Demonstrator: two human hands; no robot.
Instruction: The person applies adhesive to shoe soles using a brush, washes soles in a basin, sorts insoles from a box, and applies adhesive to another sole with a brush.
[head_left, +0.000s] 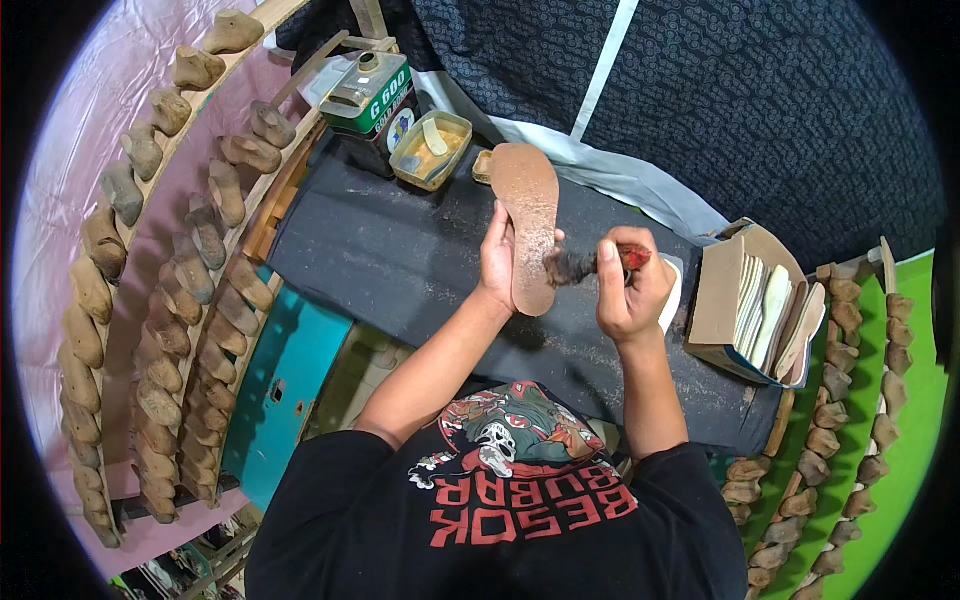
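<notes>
A brown shoe insole is held over the dark table by my left hand, whose thumb and fingers grip its edge at the waist. Wet, shiny patches show on the insole's surface. My right hand is closed around a brush with dark, clumped bristles and a red handle end. The bristle tip is at the insole's right edge, near its narrower end; whether it touches cannot be made out. Behind my right hand, a white flat piece lies on the table, partly covered.
At the back left stand a green-and-black metal can and a tub of yellowish paste. A cardboard box of insoles is on the right. Racks of wooden shoe lasts line both sides. Debris dots the table.
</notes>
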